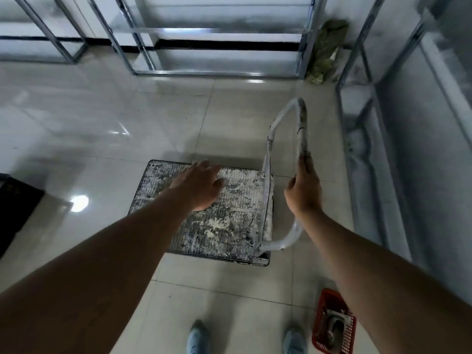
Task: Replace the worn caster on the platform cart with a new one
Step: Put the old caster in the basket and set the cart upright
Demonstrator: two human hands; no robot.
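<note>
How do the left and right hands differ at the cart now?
The left hand is open, fingers spread; the right hand grips the white handle. The left hand reaches palm-down over the dirty cart deck; the right hand is at the cart's handle end. Both are bare.

Views: 1, a wide-angle camera worn on the person's head.
Position: it sat above the cart, at standing height, with the person's shoes at the bottom edge.
Direction: it faced forward and steeply down at the tiled floor; metal frames by the far wall filled the top.
Nearness: close enough that the left hand reached over the cart and the right hand gripped its handle.
Framing: both forearms ran in from the bottom corners.
Distortion: straight lines bowed toward the edges.
</note>
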